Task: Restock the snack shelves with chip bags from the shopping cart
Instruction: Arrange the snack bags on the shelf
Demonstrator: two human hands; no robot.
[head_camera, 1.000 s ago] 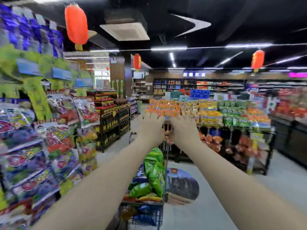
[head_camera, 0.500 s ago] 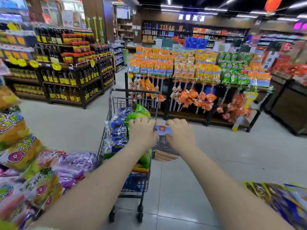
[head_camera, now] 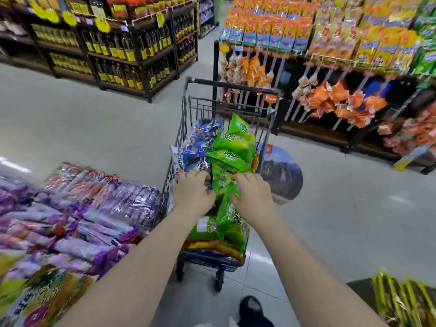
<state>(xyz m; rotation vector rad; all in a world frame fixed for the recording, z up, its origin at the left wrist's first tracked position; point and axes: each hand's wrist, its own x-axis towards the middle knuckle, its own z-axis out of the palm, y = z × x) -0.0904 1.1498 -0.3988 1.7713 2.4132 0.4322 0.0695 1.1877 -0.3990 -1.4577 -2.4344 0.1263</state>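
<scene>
Purple bags [head_camera: 94,208] on the shelf sit at far left; the view has swung down from the aisle to the shopping cart [head_camera: 232,87]. Left hand [head_camera: 192,194] has dropped onto the pile, fingers curled at the edge of the top green chip bag [head_camera: 223,185], grip unconfirmed. Right hand [head_camera: 253,197] pinches the same bag, which lies in the cart: pick likely starting, nothing shelved.

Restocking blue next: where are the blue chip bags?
Head view, centre: the blue chip bags lie left in the cart, beside the green bags, just beyond the left hand.
</scene>
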